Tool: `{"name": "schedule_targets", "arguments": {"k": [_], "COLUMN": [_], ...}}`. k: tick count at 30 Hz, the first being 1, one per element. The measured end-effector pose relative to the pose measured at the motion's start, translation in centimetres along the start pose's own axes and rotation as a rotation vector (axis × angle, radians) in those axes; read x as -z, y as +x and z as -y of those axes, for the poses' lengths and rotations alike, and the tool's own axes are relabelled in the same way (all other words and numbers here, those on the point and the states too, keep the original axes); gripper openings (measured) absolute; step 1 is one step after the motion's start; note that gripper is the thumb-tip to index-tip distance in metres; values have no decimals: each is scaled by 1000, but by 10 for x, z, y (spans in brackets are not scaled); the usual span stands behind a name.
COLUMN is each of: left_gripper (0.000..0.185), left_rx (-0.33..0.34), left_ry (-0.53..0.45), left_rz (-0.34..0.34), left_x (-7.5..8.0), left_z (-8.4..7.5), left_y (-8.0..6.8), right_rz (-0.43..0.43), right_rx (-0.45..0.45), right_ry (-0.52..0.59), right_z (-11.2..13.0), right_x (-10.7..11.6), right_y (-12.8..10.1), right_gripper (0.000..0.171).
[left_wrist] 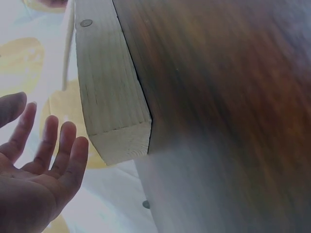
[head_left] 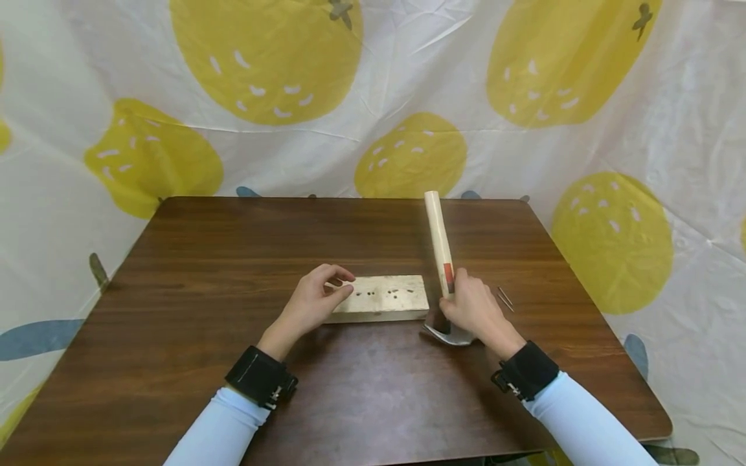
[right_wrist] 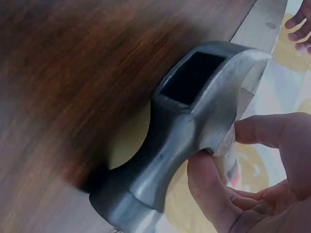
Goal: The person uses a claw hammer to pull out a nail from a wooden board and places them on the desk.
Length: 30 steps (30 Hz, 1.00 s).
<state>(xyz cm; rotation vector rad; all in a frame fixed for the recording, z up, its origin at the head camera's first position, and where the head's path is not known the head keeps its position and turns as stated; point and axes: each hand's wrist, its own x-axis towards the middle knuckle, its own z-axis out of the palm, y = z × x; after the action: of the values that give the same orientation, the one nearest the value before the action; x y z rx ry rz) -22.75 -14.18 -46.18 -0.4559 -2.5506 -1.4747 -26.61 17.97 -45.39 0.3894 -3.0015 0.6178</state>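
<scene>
My right hand [head_left: 474, 307] pinches the hammer [head_left: 438, 243] by its pale wooden handle, just below the metal head. The handle points to the far side of the table. In the right wrist view the steel head [right_wrist: 180, 121] shows its claw and striking face, with thumb and fingers on the neck behind it. A pale wooden block [head_left: 390, 304] with several dark holes along its top lies left of the hammer. Over the block's left end hovers my left hand [head_left: 315, 299], fingers loosely bent; the left wrist view shows its palm holding nothing beside the block's end [left_wrist: 121, 143].
Two thin nails [head_left: 506, 299] lie on the brown wooden table [head_left: 233, 246], to the right of my right hand. A white curtain [head_left: 262, 158] with yellow fruit prints hangs behind the table's far edge and along its sides.
</scene>
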Motion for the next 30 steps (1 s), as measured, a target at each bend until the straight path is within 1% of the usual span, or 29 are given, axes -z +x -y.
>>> {"name": "schedule_targets", "arguments": {"k": [5, 8, 19, 22, 26, 30], "left_gripper": [17, 17, 15, 15, 16, 16], "left_rx": [-3, 5, -2, 15, 51, 90], "left_ry": [3, 13, 74, 85, 89, 113], "left_rz": [-1, 10, -12, -7, -21, -34], "left_x": [2, 4, 15, 18, 23, 30], "left_z": [1, 2, 9, 13, 20, 31], "left_y": [-1, -2, -2, -3, -5, -7], "right_rz": [74, 106, 145, 148, 156, 201], "right_rx": [-67, -90, -94, -97, -96, -80], "right_ry": [-25, -34, -35, -34, -25, -54], "right_z": [-4, -6, -8, -9, -8, -6], "right_x": [-4, -6, -10, -11, -10, -6], "right_y": [4, 6, 9, 9, 10, 13], "right_gripper": [30, 27, 25, 24, 22, 23]}}
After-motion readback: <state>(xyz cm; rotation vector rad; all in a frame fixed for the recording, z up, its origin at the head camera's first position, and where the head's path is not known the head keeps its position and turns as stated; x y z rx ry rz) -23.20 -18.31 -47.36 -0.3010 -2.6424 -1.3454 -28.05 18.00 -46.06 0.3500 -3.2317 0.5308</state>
